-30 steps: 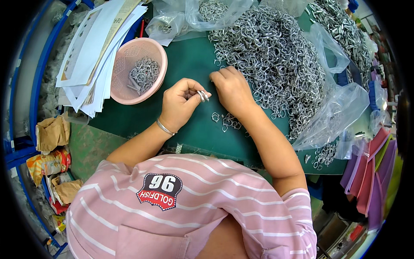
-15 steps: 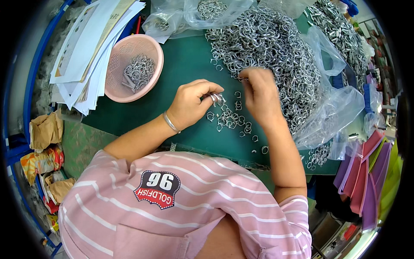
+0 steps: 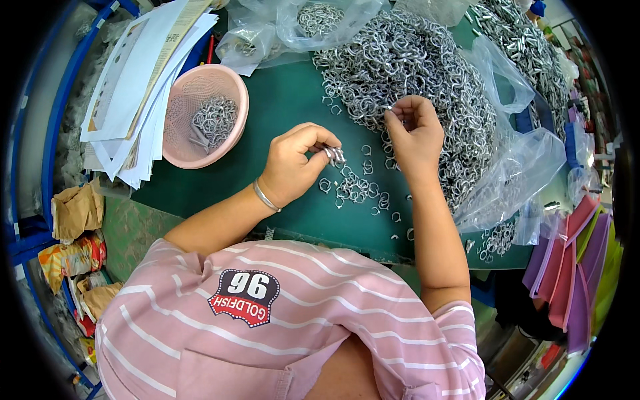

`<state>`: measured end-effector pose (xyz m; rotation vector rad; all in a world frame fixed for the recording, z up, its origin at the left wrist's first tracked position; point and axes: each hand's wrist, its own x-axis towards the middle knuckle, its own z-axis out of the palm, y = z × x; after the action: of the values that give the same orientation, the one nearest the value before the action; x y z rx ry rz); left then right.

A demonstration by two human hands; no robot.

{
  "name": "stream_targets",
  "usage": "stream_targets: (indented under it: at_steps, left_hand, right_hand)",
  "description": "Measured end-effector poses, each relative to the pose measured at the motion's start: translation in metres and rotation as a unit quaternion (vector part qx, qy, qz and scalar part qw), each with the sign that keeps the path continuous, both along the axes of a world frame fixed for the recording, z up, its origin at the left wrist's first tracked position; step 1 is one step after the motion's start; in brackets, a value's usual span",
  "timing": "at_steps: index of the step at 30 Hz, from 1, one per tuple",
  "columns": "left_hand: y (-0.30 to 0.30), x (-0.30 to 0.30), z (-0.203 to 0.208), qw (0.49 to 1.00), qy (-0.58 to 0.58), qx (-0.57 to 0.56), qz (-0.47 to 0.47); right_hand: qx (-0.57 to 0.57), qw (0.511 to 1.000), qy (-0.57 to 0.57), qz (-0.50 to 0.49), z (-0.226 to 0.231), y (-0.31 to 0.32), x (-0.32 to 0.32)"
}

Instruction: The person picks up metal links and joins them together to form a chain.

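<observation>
My left hand is curled round a small stack of silver metal rings, which pokes out past the fingertips. Below and beside it, loose rings are scattered on the green tabletop. At the near edge of a large heap of metal rings is my right hand, thumb and forefinger pinched together. A small bright bit of metal shows at those fingertips, probably a ring, mostly hidden. The other fingers of that hand are bent.
A pink mesh basket with some rings stands left, beside stacked papers. Clear plastic bags lie right of the heap and at the back. Short metal pieces are piled at the far right. Coloured strips hang near the right edge.
My right hand has shifted slightly right and turned, so its pinched thumb and forefinger now show over the heap. My left hand stays in about the same place with its rings.
</observation>
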<state>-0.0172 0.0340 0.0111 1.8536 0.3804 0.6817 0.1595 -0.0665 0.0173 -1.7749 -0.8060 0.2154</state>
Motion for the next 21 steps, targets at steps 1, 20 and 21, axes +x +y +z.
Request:
stream_targets:
  at_steps: [1,20,21]
  left_hand:
    - [-0.001,0.001,-0.001,1.0,-0.004,-0.007,-0.003]
    - [-0.005,0.005,-0.009,0.999,0.012,-0.042,-0.006]
    - [-0.006,0.004,-0.009,0.999,0.013,-0.052,0.0]
  right_hand:
    - [0.019,0.999,0.035,0.011,-0.002,-0.004,0.0]
    - [-0.08,0.958,-0.26,0.09,-0.012,0.011,-0.017]
    - [-0.091,0.946,-0.298,0.091,-0.014,0.017,-0.019]
